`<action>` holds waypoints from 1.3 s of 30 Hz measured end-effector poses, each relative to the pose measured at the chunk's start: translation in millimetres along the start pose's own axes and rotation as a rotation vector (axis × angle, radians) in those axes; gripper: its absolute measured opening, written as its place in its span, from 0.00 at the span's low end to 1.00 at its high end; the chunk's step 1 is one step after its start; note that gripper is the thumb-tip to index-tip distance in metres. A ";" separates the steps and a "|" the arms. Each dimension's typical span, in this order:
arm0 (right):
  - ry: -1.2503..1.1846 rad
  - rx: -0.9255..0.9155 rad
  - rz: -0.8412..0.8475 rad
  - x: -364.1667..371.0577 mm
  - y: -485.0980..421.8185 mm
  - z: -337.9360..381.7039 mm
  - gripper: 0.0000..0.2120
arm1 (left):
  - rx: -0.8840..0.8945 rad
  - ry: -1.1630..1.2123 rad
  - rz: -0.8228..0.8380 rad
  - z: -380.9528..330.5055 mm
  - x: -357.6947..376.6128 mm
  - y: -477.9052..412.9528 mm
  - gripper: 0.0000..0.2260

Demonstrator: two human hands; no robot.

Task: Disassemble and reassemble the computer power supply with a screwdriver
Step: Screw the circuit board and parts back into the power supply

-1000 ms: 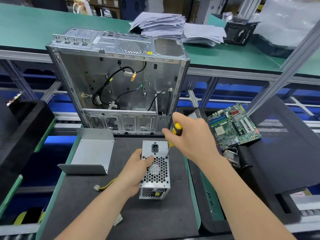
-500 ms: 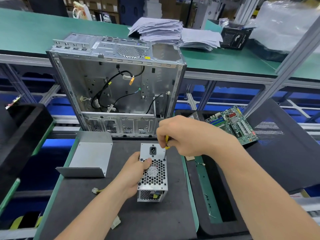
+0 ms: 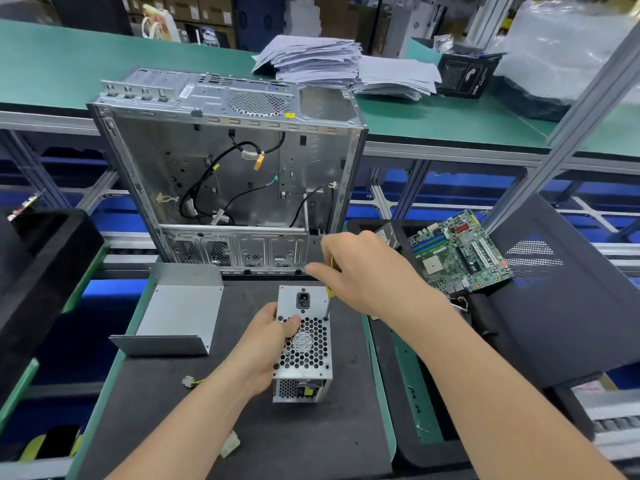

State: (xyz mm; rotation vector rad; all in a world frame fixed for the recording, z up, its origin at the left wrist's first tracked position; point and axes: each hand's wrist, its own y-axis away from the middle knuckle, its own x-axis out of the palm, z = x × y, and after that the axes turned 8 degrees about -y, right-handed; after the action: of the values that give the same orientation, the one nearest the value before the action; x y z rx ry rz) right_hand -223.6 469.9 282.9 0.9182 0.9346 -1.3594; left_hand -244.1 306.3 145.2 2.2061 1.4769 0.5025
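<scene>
Screwdriver (image 3: 328, 298) apparently lower on power supply (image 3: 304, 348)

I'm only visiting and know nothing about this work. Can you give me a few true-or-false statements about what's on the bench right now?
1. The left hand holds the power supply. True.
2. The right hand is empty. False: it grips a screwdriver, whose tip is on the power supply's vented face.
3. The motherboard sits inside the computer case. False: it lies outside, to the case's right.
4. A grey metal cover lies left of the power supply. True.
</scene>
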 end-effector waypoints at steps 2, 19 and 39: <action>-0.047 -0.120 0.116 -13.8 2.0 -3.1 0.11 | 0.001 0.008 0.004 -1.2 0.3 0.3 0.08; -0.034 -0.307 0.156 -15.2 -1.3 -7.9 0.06 | 0.017 0.019 -0.040 0.6 1.9 3.1 0.08; -0.362 -0.406 0.396 -17.9 1.1 -19.6 0.17 | 0.014 -0.026 -0.067 -1.3 3.9 7.7 0.10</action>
State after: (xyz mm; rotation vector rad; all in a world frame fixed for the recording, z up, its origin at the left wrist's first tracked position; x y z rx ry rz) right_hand -222.7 494.7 292.3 0.4885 0.6694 -0.9097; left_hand -237.5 307.6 150.6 2.1575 1.5396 0.4416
